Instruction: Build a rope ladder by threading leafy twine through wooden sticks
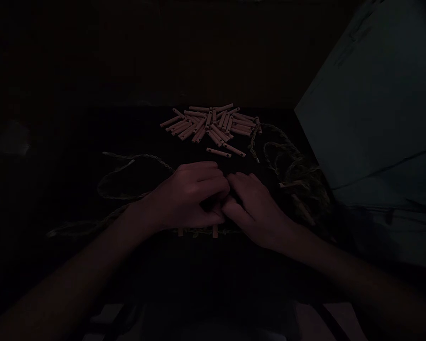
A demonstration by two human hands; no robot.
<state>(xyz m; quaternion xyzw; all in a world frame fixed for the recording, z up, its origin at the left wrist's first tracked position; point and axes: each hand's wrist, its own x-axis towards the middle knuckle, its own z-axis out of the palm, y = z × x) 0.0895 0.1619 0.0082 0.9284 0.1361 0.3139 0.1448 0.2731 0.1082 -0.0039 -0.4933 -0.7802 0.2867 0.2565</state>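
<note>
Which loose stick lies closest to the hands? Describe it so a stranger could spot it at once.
Above the left hand and right hand, pale wooden sticks lie heaped on a dark surface. Just below the heap lie two strays. Pick the left one, almost level; its neighbour slants downward to the right.

Dim craft wkshp: wood pegs (208,124) + twine (298,173) on table (135,135)

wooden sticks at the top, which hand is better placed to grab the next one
Probably the right hand: its fingers sit closest to the two loose wooden sticks in front of the pile. The left hand lies crosswise at the twine.
</note>
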